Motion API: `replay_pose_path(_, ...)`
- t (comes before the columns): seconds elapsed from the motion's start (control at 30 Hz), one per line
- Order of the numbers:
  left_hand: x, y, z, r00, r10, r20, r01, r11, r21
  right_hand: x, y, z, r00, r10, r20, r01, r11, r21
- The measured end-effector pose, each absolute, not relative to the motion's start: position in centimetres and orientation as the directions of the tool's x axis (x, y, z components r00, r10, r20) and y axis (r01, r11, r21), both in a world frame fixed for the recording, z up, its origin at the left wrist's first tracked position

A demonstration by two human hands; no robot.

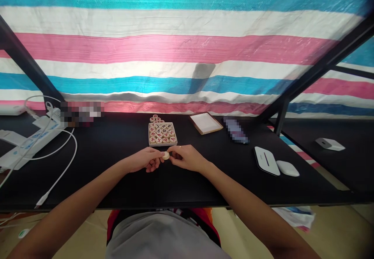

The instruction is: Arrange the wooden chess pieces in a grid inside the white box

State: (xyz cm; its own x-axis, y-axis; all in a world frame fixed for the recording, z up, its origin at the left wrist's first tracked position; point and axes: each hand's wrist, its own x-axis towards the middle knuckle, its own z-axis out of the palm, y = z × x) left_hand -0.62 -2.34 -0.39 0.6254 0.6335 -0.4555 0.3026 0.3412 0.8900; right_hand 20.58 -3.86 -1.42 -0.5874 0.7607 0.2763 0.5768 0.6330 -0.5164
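Between my thumb and fingers, my left hand pinches a pale round xiangqi piece just above the black table. My right hand is closed in from the other side, its curled thumb and index finger at the same piece's right edge. Just beyond my hands lies a shallow white box, filled with rows of xiangqi pieces marked in red and black characters. Behind the box is a small group of loose xiangqi pieces, partly hidden by it. Which character the held piece bears is not visible.
A box lid lies at the back right, beside a blurred-out phone-like object. Farther right are a white flat device and a white mouse. A power strip with white cables covers the left side. Striped sheeting hangs behind.
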Motion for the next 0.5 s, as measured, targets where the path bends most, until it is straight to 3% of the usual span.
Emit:
replay_pose_path(0.23,-0.81,-2.22,-0.91,0.593,0.772,-0.229,0.377,-0.015,0.926,20.59,-3.44,-1.45,-0.575,0.813,0.095,0.405,0.384,-0.83)
replay_pose_path(0.37,-0.76,-2.45,-0.74,0.582,0.802,-0.132,0.437,-0.173,0.883,20.42,-3.33,-1.57,-0.549,0.836,0.014,0.38,0.264,-0.886)
replay_pose_path(0.5,-0.74,-2.6,-0.84,0.573,0.817,-0.063,0.499,-0.287,0.818,20.43,-3.31,-1.72,-0.555,0.832,0.024,0.421,0.305,-0.854)
